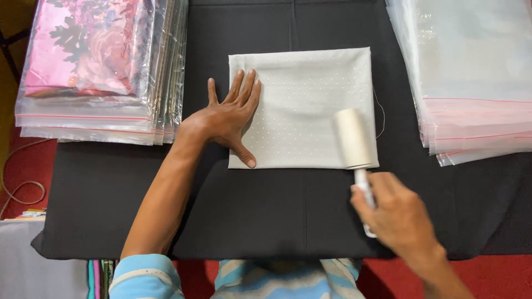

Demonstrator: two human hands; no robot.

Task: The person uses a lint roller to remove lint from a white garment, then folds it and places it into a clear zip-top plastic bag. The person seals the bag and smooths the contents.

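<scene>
Here | right hand grips lint roller, axis pointing away | left hand flat on folded cloth

A desk fills most of the view, covered with a black cloth that hangs over its near edge. Under and around it the floor is red — it shows at 8 o'clock and along the bottom from 5 to 6 o'clock. At 9 o'clock a pale cord loops on that red floor. At 7 o'clock a grey surface sits beside the desk, with small coloured scraps on its top edge. At 10 o'clock, behind the desk's far left corner, a yellow surface shows — wall or floor, unclear. The light is soft and even, with faint shadows.
</scene>
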